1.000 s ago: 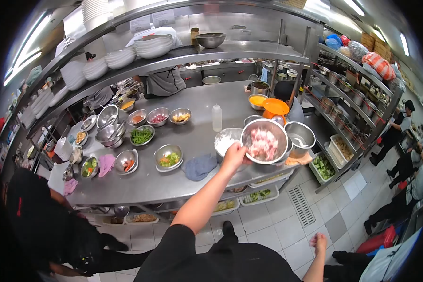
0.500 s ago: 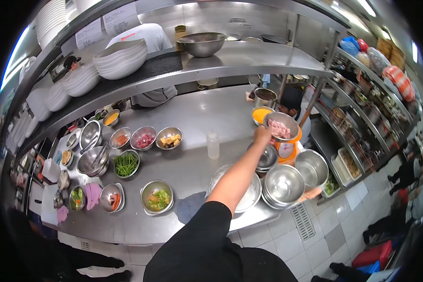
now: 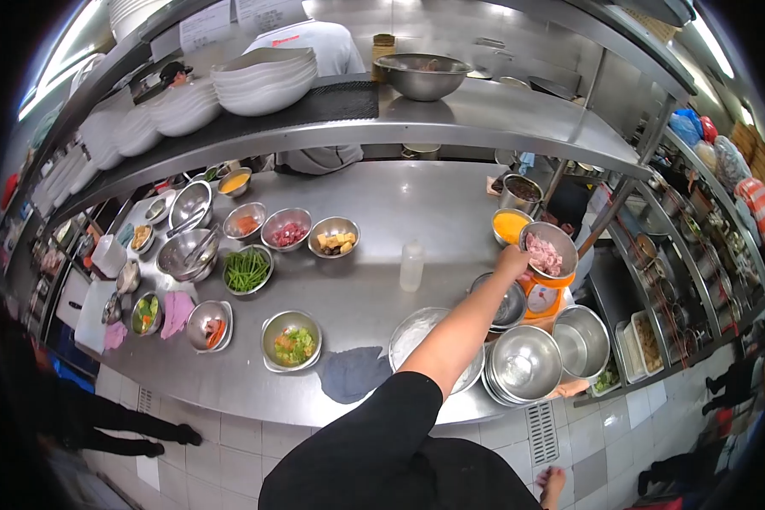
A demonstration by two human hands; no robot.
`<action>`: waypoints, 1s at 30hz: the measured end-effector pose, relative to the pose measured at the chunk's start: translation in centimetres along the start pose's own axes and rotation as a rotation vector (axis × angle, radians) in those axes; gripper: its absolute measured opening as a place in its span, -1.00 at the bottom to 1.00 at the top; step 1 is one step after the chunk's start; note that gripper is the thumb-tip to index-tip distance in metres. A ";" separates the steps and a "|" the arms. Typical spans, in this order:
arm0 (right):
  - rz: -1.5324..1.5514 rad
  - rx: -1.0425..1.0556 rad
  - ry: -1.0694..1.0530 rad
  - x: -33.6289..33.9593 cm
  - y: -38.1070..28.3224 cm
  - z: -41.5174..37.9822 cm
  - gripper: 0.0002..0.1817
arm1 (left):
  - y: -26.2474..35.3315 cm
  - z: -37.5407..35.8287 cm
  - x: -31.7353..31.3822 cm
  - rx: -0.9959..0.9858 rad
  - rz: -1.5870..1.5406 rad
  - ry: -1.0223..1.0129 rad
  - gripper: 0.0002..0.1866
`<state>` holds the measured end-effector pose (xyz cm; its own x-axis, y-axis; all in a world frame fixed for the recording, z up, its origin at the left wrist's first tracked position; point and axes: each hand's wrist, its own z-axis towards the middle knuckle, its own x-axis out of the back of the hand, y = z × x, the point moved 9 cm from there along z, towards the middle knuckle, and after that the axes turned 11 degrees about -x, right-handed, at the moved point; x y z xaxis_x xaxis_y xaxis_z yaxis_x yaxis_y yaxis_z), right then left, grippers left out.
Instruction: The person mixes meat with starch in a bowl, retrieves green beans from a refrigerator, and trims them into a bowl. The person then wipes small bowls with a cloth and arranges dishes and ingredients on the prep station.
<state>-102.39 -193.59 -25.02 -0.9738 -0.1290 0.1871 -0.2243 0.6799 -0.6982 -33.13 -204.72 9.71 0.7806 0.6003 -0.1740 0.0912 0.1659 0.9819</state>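
Note:
My left hand (image 3: 512, 263) reaches out to the right, its fingers closed on the near rim of a steel bowl (image 3: 571, 246) of pale pink raw meat pieces (image 3: 543, 256). The bowl overlaps the top of an orange kitchen scale (image 3: 542, 297), whose round dial shows below it. Behind it stands a bowl of yellow liquid (image 3: 511, 225), perhaps beaten egg. Low at the right, beside my body, my right hand (image 3: 552, 483) hangs with curled fingers and nothing showing in them. A basin of white powder (image 3: 412, 331) lies partly under my left forearm.
Stacked steel bowls (image 3: 525, 364) and a steel pot (image 3: 581, 340) stand at the table's right edge. A squeeze bottle (image 3: 411, 267) and a dark cloth (image 3: 353, 374) lie mid-table. Several ingredient bowls, including green beans (image 3: 246, 270), fill the left. A steel shelf (image 3: 501, 132) crosses overhead.
The whole view has shifted, so the table appears further right and lower. My left hand keeps its grip on the meat bowl by the scale. My right hand has come into view.

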 end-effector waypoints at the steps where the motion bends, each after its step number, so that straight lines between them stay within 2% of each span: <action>1: 0.035 0.151 -0.015 -1.3 -4.1 -0.9 -0.87 | -0.2 0.2 -0.1 0.005 0.007 -0.009 -0.62; 4: 0.050 0.277 0.003 -4.8 -12.5 -3.6 -0.83 | 0.7 -0.3 -0.3 -0.003 0.025 -0.039 -0.64; 7: 0.049 0.383 -0.022 -7.5 -18.9 -6.8 -0.83 | 1.6 -1.5 0.5 -0.015 0.101 -0.008 -0.56; 11: -0.113 0.758 -0.046 -11.6 -29.5 -14.0 -0.80 | 3.3 -3.7 1.5 -0.049 0.101 0.005 -0.46; 13: -0.255 1.009 0.057 -13.1 -34.0 -13.9 -0.78 | 4.8 -5.2 1.6 -0.089 0.046 -0.011 -0.42; 15: -0.382 1.093 0.085 -16.8 -38.0 -16.5 -0.78 | 6.4 -6.5 1.3 -0.125 -0.027 -0.062 -0.39; 16: -0.445 1.120 0.055 -18.2 -38.7 -13.8 -0.75 | 7.1 -7.1 1.4 -0.140 -0.057 -0.101 -0.37; 17: -0.805 0.998 0.266 -19.7 -39.8 -14.9 -0.68 | 8.1 -8.2 1.5 -0.116 -0.056 -0.115 -0.39; 18: -0.969 0.980 0.381 -20.3 -39.9 -13.5 -0.61 | 9.1 -9.0 1.8 -0.158 -0.057 -0.106 -0.42; 19: -1.078 0.875 0.387 -20.9 -39.9 -10.3 -0.58 | 11.3 -10.9 2.0 -0.147 -0.026 -0.060 -0.45; 21: -1.310 0.674 0.349 -21.8 -40.8 -11.8 -0.61 | 11.7 -11.5 2.6 -0.138 0.000 -0.039 -0.52; 23: -1.416 0.622 0.294 -22.3 -40.8 -11.6 -0.61 | 11.5 -11.9 3.2 -0.143 0.019 -0.047 -0.58; 28: -1.416 0.587 0.230 -22.0 -40.5 -14.4 -0.59 | 10.3 -12.2 3.7 -0.110 0.087 -0.047 -0.62; 30: -1.488 0.728 0.317 -22.4 -41.4 -16.8 -0.58 | 9.6 -11.9 3.7 -0.097 0.100 -0.027 -0.63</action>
<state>-70.65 -206.70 11.26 0.1086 -0.1046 0.9886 -0.9335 -0.3527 0.0652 -36.70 -191.56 17.60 0.7995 0.5963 -0.0726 -0.0467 0.1821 0.9822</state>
